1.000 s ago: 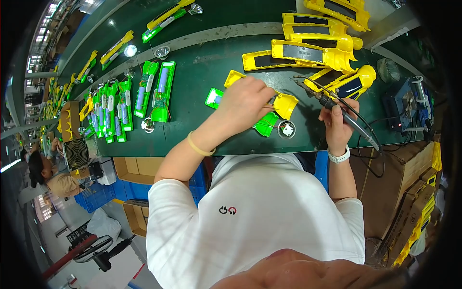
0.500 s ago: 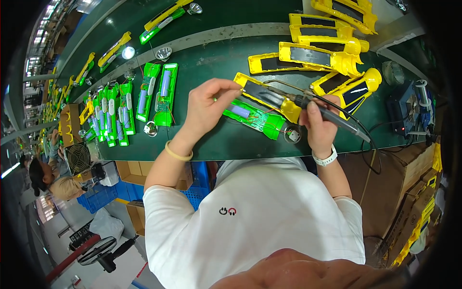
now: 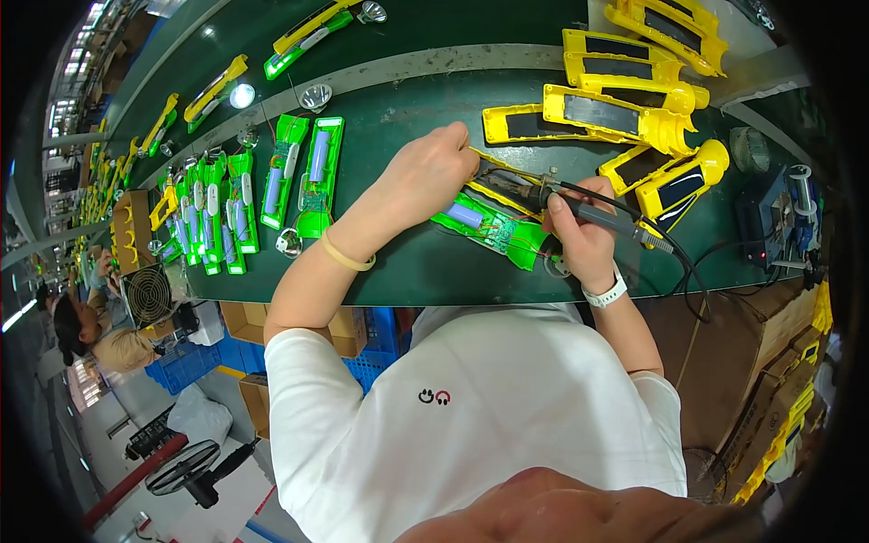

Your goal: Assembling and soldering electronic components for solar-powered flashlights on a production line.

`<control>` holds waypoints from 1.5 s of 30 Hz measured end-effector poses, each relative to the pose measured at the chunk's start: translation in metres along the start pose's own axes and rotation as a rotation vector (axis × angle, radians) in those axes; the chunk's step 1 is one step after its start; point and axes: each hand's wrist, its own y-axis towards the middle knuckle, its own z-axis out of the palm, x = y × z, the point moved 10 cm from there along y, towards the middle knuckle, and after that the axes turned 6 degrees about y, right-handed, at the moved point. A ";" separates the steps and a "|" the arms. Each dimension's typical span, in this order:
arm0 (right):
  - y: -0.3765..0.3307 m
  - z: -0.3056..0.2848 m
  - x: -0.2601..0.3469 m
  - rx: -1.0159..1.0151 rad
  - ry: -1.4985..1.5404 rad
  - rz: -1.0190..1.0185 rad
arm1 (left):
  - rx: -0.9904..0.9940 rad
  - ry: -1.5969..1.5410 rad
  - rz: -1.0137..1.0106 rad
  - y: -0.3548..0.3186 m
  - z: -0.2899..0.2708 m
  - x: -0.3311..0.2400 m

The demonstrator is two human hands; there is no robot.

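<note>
My right hand (image 3: 584,240) is closed round the dark handle of a soldering iron (image 3: 605,217), which has a thin metal feed tube and points left. My left hand (image 3: 434,172) is closed, knuckles up, at the left end of a yellow casing half (image 3: 507,197); its fingertips are hidden. That casing half stands tilted on its edge, partly behind the iron. Just nearer to me lies a green casing half (image 3: 493,228) with a purple cylindrical battery (image 3: 463,214), a circuit board and thin red wires. A round lamp reflector (image 3: 556,266) sits at its right end, partly under my right hand.
Several yellow casing halves with dark panels (image 3: 593,113) are heaped at the far right. A blue soldering station (image 3: 765,213) with a solder spool (image 3: 802,190) stands right. Green assemblies (image 3: 213,213) line the left. Black cables (image 3: 697,281) hang over the bench's front edge.
My left hand has rolled over and moved up and right, its fingers now curled out of sight. The yellow casing half has tipped onto its edge. My right hand with the iron shifted slightly left.
</note>
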 end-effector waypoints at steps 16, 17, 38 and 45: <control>0.001 -0.003 -0.003 0.019 -0.054 -0.039 | -0.051 -0.105 -0.129 -0.006 -0.007 0.002; 0.001 -0.004 -0.003 0.014 -0.057 -0.043 | -0.048 -0.107 -0.128 -0.005 -0.007 0.003; 0.002 -0.003 -0.009 -0.016 -0.056 -0.034 | 0.188 -0.047 -0.069 0.003 0.005 0.001; -0.003 -0.003 0.003 -0.044 0.160 0.101 | 0.173 -0.028 -0.069 0.001 0.007 0.001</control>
